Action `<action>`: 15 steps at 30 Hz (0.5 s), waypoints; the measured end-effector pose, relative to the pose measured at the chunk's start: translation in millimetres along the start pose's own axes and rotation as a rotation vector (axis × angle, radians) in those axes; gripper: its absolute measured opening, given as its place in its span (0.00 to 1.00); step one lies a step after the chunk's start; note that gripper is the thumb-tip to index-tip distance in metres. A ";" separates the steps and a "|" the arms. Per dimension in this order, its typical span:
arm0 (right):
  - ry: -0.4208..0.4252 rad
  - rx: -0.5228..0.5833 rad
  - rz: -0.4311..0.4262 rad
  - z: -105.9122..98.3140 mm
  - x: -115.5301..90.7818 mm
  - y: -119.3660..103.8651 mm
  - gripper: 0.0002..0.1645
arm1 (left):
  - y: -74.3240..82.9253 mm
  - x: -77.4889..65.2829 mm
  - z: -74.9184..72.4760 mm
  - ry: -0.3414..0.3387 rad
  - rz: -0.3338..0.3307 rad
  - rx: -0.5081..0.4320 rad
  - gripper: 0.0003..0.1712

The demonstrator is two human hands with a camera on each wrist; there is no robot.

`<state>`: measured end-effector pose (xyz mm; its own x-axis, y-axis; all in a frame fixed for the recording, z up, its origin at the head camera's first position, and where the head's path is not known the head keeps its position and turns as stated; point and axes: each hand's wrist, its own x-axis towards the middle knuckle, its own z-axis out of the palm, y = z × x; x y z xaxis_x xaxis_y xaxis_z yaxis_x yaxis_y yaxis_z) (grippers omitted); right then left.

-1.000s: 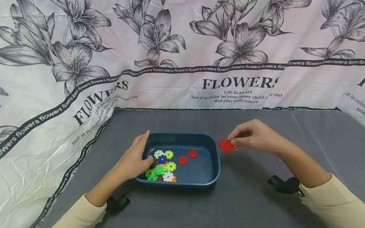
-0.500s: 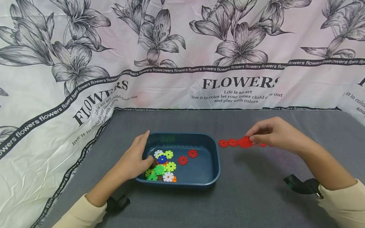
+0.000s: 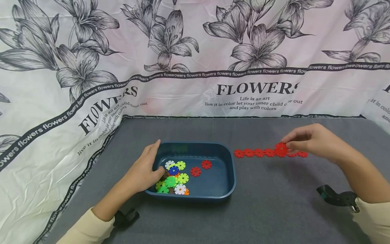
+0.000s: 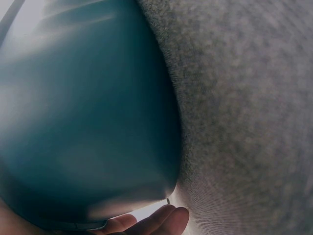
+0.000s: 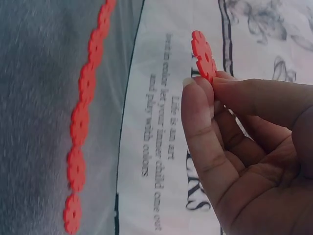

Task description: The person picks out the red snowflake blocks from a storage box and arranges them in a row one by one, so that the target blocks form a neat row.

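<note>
My left hand [image 3: 142, 172] grips the left side of a dark blue plastic tray [image 3: 216, 184], thumb over the rim and inside. The left wrist view shows the tray's outer wall [image 4: 88, 112] close up, with fingertips [image 4: 168, 220] at its edge. Between thumb and index finger my right hand [image 3: 318, 140] pinches a red notched snowflake disc [image 5: 203, 54]. In the head view it overlaps a row of red snowflake discs [image 3: 249, 153] that runs rightward from the tray. Two more red discs [image 3: 195, 171] lie apart inside the tray.
A pile of white, yellow, green, blue and orange snowflake discs [image 3: 170, 181] fills the tray's left part. Grey cloth [image 3: 262, 213] covers the table. A white curtain with flower prints [image 3: 182, 95] hangs behind and along the left.
My right hand has moved to the right along the row with the red snowflake disc, uncovering more of the row. The left hand and tray have not moved.
</note>
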<state>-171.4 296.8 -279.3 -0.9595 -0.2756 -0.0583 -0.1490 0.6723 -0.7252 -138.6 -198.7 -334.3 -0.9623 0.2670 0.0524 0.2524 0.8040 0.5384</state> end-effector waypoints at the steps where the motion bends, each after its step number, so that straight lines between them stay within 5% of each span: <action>1: 0.006 -0.003 0.001 -1.7 -0.1 3.1 0.15 | -0.1 0.2 0.1 0.001 0.001 0.001 0.49; 15: 0.015 -0.077 0.074 -24.8 0.5 42.6 0.15 | -0.5 0.2 0.2 0.004 0.009 0.001 0.49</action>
<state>-184.2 342.3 -293.2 -0.9720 -0.2129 -0.0993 -0.0944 0.7412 -0.6646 -138.9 -199.0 -334.7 -0.9604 0.2718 0.0605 0.2609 0.8024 0.5368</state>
